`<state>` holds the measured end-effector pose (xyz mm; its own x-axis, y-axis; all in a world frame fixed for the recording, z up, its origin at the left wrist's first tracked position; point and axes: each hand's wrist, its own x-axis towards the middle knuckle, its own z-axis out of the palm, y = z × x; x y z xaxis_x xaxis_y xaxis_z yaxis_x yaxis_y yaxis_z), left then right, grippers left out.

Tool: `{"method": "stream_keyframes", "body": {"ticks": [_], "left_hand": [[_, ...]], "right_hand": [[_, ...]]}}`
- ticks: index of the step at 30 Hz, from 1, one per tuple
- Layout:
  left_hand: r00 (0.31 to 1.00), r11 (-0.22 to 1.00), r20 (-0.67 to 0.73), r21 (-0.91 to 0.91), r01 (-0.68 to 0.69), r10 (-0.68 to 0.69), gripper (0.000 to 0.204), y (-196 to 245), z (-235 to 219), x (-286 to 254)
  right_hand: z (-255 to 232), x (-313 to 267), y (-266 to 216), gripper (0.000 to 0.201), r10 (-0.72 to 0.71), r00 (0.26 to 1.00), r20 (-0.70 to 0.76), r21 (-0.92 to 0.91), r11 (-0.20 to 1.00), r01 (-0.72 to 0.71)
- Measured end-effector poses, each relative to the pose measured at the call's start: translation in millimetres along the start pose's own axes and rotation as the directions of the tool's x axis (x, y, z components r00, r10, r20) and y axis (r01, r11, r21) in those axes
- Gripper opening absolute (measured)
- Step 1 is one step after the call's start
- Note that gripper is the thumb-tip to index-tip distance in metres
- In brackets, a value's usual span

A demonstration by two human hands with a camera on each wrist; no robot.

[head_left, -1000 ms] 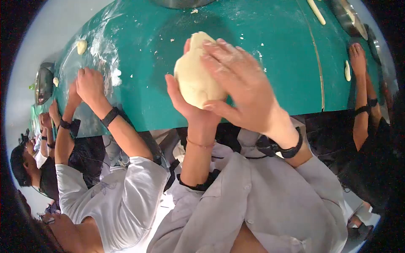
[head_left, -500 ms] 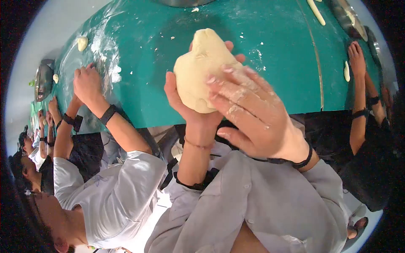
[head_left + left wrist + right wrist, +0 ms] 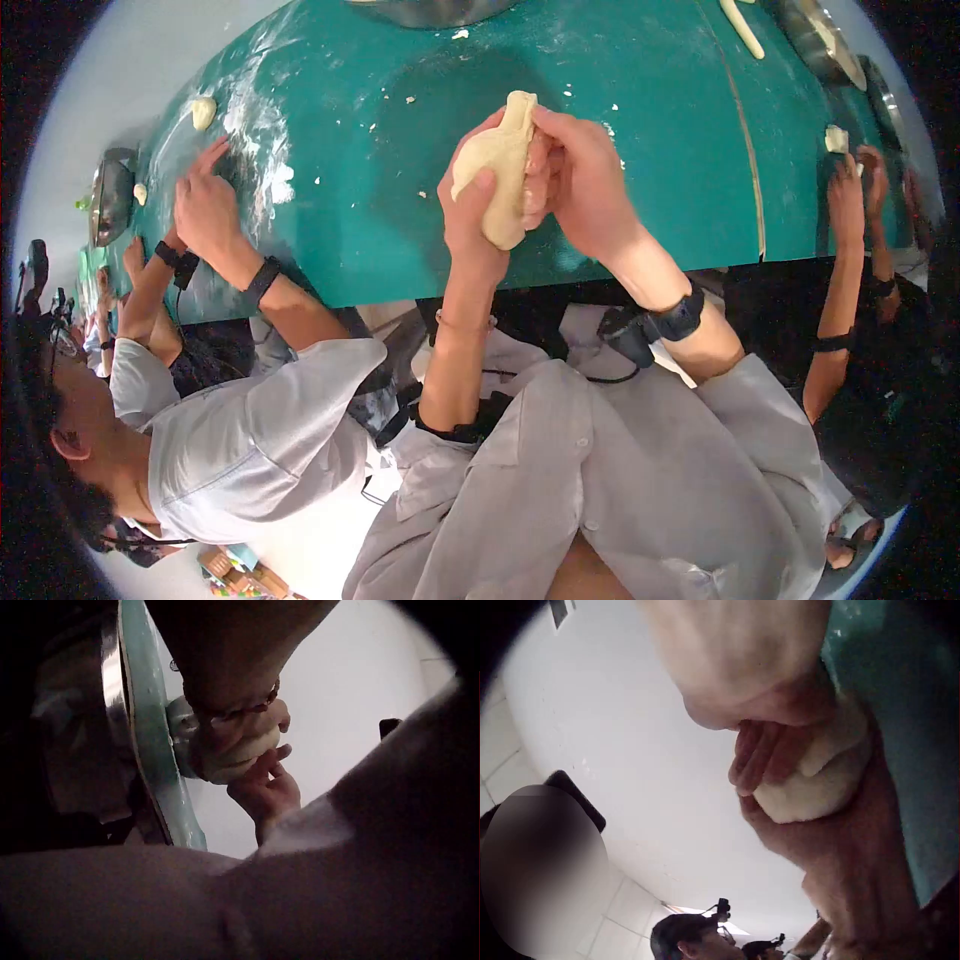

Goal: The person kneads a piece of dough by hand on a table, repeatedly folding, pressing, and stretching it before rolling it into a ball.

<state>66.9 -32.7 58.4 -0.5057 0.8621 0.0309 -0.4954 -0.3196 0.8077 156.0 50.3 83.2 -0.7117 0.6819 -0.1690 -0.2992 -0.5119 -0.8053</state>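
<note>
A pale lump of dough [image 3: 505,185] is held above the green table, bent over on itself, with a narrow end pointing up. My left hand [image 3: 472,225] grips it from the left, thumb lying across its face. Against its right side, my right hand [image 3: 595,185] has curled fingers, with the thumb pinching near the narrow top. In the right wrist view, the folded dough [image 3: 814,796] sits between the right hand [image 3: 757,675] above and the left hand [image 3: 840,851] below. Dimly, the left wrist view shows the dough [image 3: 225,771] between both hands.
Flour and crumbs dot the green table [image 3: 350,240]. A metal bowl [image 3: 435,10] stands at the far edge, another bowl [image 3: 110,195] at left. Dough pieces lie at left [image 3: 203,113] and right [image 3: 837,139]; a dough strip [image 3: 742,30] lies at upper right. Other people's hands [image 3: 210,205] work on both sides.
The dough was a broad, flat-facing lump on the left palm; now it is folded narrower. My right hand went from lying over it, then drawing back, to curling against its right side.
</note>
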Motion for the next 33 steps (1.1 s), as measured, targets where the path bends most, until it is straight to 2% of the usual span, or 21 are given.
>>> {"method": "stream_keyframes", "body": {"ticks": [3,6,10,12,16,19,22,25,27,28,31,32,33], "left_hand": [[0.995,0.956,0.058,0.276,-0.096,0.083,0.066,-7.7,3.3,4.3],[0.995,0.942,0.041,0.319,-0.101,0.093,0.061,-11.3,8.7,3.3],[0.996,0.917,0.028,0.387,-0.093,0.090,0.066,2.3,17.8,11.2],[0.982,0.905,0.041,0.381,-0.187,0.185,0.068,8.0,24.0,11.9],[0.957,0.865,0.055,0.415,-0.281,0.284,0.059,13.5,32.9,6.0],[0.943,0.826,-0.014,0.487,-0.284,0.333,0.046,19.2,39.4,1.3],[0.919,0.878,-0.137,0.373,-0.299,0.371,0.039,16.9,39.6,2.2],[0.937,0.891,-0.157,0.390,-0.232,0.313,0.035,9.5,27.6,14.6],[0.966,0.980,-0.242,0.196,-0.040,0.088,0.031,6.6,17.5,33.3],[0.964,0.994,-0.265,0.094,0.051,-0.024,0.029,6.7,13.1,39.3],[0.962,0.984,-0.274,0.176,0.032,0.018,0.025,13.1,14.5,45.1],[0.967,0.960,-0.239,0.278,-0.020,0.089,0.027,17.1,17.2,42.0],[0.961,0.966,-0.247,0.250,-0.059,0.123,0.028,14.3,15.9,40.6]], "right_hand": [[-2.0,5.8,8.0,0.042,-0.036,0.974,-0.223,-0.077,0.997,0.020],[-8.7,12.8,10.5,0.041,0.065,0.965,-0.253,0.005,0.998,-0.066],[3.3,10.0,-6.3,0.040,0.051,0.992,-0.115,0.031,0.998,-0.048],[8.4,0.7,-18.9,0.040,0.042,0.999,0.005,-0.013,0.999,-0.042],[11.8,-14.4,-21.1,0.043,-0.006,0.999,-0.035,-0.032,0.999,0.005],[14.5,-23.1,-31.2,0.044,0.036,0.999,0.026,0.037,0.999,-0.037],[11.3,-26.4,-39.4,0.044,0.092,0.982,0.165,0.120,0.986,-0.113],[1.5,-12.5,-41.9,0.044,0.149,0.947,0.284,0.203,0.956,-0.211],[-17.1,15.0,-27.8,0.044,0.155,0.917,0.367,0.290,0.918,-0.271],[-24.5,24.8,-22.3,0.045,0.189,0.895,0.403,0.455,0.808,-0.375],[-30.3,27.3,-17.9,0.046,0.147,0.873,0.464,0.534,0.740,-0.409],[-32.2,23.5,-20.2,0.045,0.111,0.904,0.413,0.552,0.758,-0.346],[-35.4,15.6,-23.1,0.045,0.076,0.928,0.364,0.564,0.775,-0.284]]}}
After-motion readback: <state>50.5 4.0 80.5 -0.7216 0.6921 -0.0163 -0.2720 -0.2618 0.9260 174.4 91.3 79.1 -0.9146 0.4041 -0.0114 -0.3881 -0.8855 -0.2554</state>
